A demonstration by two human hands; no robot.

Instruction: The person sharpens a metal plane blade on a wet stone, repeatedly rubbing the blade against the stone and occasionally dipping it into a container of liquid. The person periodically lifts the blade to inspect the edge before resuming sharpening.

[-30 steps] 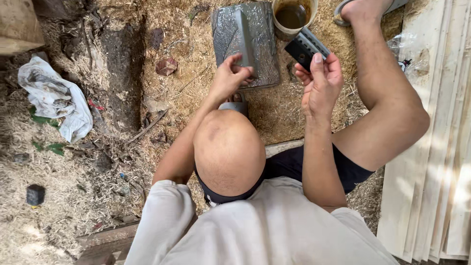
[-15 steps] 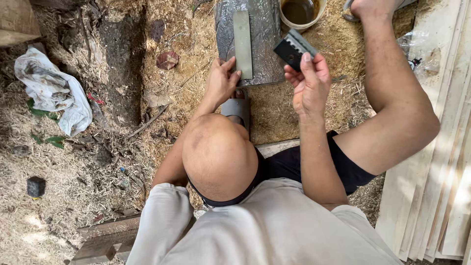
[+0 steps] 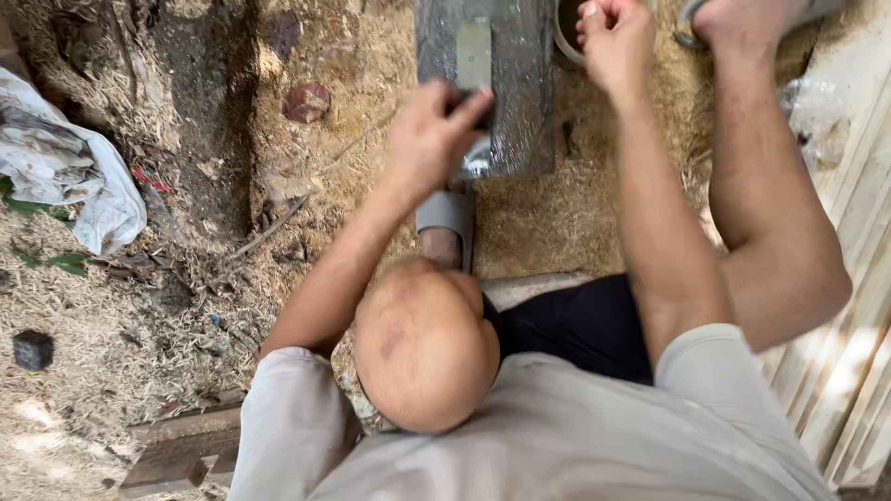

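The ground was bare earth strewn with straw and sawdust, with a crumpled white cloth at the far left and pale wooden planks stacked along the right. At the far middle lay a wet grey sharpening stone with a flat metal blade resting lengthwise on it. Our left hand rested on the near edge of the stone, its fingers curled together over something dark that we could not make out, just below the blade. Our right hand was raised above the stone's far right corner, fingers closed into a loose fist; what it held, if anything, was hidden. A round cup stood just beside the stone, partly hidden behind that hand.

We judged the wet surface the main risk: a blade on a slick stone could skid sideways under uneven pressure and reach the fingertips so near it. An elbow swing might also tip the cup. The stone sat on loose straw, so it could rock.
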